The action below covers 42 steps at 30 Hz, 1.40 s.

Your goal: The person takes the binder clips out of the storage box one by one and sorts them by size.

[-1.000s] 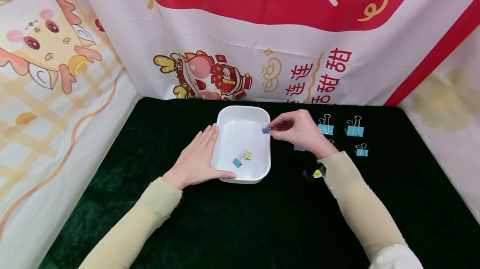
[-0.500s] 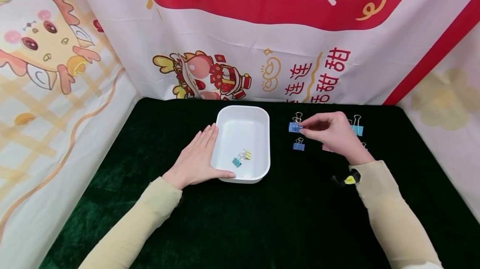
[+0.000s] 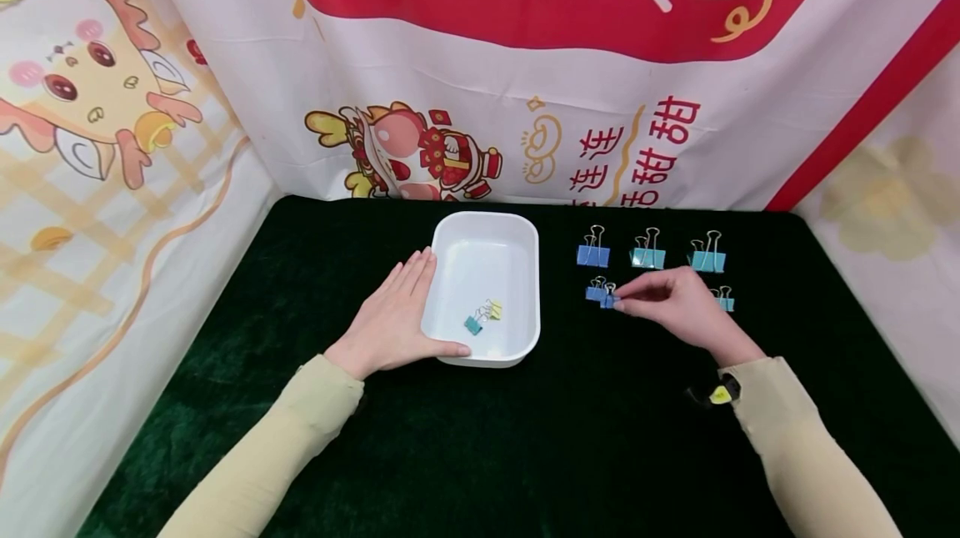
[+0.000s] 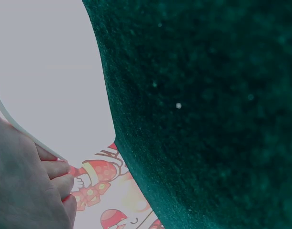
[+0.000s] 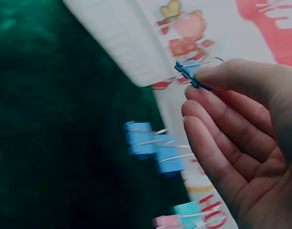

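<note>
My right hand pinches a small blue binder clip between thumb and fingertips, to the right of the white tray. In the head view that clip overlaps another small blue binder clip on the dark green cloth. My left hand lies along the tray's left side with straight fingers, its thumb over the near rim. Inside the tray, a small teal binder clip and a yellow binder clip lie close together near the front.
Behind my right hand stand a larger blue binder clip and two larger teal ones, one in the middle and one at right. A small teal clip shows past the hand. A pink clip appears low in the right wrist view.
My right hand has carried the small blue binder clip from the tray's right rim out to the right, then nearer to me beside the other small blue clip. My left hand keeps its place.
</note>
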### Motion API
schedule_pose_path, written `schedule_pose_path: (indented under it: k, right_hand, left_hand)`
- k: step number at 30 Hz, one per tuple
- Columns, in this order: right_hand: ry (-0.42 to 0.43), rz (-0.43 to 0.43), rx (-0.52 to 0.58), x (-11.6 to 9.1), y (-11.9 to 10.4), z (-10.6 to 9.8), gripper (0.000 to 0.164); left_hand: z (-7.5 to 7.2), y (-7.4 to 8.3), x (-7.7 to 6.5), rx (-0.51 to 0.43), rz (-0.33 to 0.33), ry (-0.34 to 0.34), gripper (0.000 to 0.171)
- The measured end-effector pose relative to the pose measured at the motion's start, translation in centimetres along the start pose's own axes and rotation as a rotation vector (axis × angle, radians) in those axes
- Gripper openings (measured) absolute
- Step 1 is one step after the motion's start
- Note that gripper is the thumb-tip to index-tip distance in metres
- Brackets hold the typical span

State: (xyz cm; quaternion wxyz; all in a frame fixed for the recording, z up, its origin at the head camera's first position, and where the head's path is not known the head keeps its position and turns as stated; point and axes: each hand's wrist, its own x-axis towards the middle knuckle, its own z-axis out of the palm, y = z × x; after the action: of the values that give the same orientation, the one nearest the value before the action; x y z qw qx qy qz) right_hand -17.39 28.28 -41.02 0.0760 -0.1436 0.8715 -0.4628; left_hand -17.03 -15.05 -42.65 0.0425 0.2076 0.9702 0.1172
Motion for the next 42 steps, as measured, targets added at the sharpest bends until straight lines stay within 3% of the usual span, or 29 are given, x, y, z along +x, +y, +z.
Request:
schedule_pose_path:
  k: [8, 18, 26, 34, 42]
  right_hand:
    - [-0.088, 0.009, -0.002, -0.8, 2.7, 2.2, 0.014]
    - [-0.094, -0.013, -0.096, -0.5, 3.5, 2.9, 0.009]
    - [-0.113, 0.005, -0.104, -0.5, 3.6, 3.1, 0.007]
    - [-0.111, 0.029, -0.095, -0.7, 3.3, 3.1, 0.015]
    - [-0.050, 0.036, -0.106, -1.2, 2.9, 2.3, 0.029]
  left_hand:
    - [-0.1, 0.0, -0.1, -0.006, -0.001, 0.003, 0.138]
    - [0.1, 0.1, 0.0, 0.009, -0.015, 0.001, 0.139]
    - [0.1, 0.0, 0.0, 0.001, -0.007, 0.000, 0.138]
    - [0.0, 0.1, 0.0, 0.001, -0.011, -0.002, 0.138]
    - [0.1, 0.0, 0.0, -0.005, -0.008, 0.002, 0.137]
